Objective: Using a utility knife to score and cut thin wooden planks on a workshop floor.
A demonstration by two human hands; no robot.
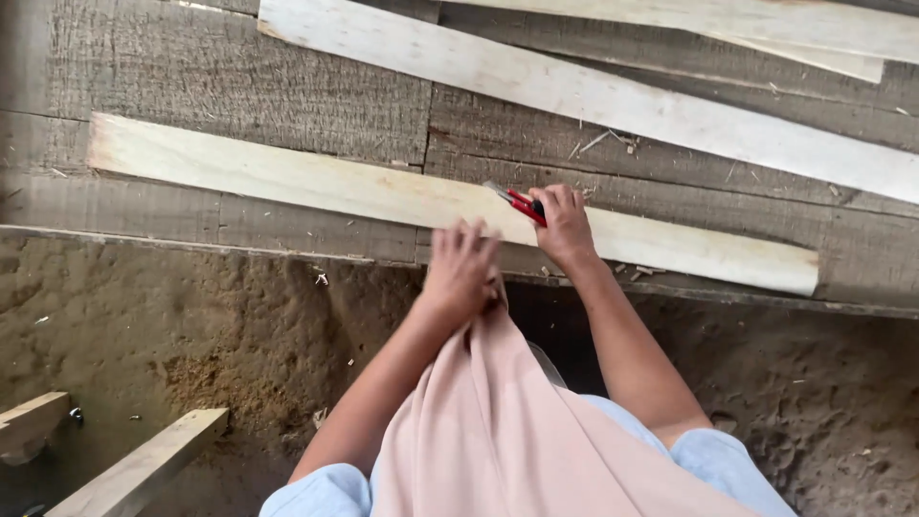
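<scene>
right hand (563, 226) grips a red utility knife (522, 204) over the pale slat (316, 187) lying lengthwise along the platform's near edge, left hand (461, 271) clutching pink cloth (498, 421).

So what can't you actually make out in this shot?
Head view:
- Left hand: motion-blurred, grip on the pink cloth unclear.
- Red utility knife: handle hidden inside the right hand; blade too small.
- Pale plank: partly covered by both hands.
- Wood pieces: cut off at bottom-left edge.

A cutter (517, 203) lies over the plank (287, 177) on the platform (239, 86).
</scene>
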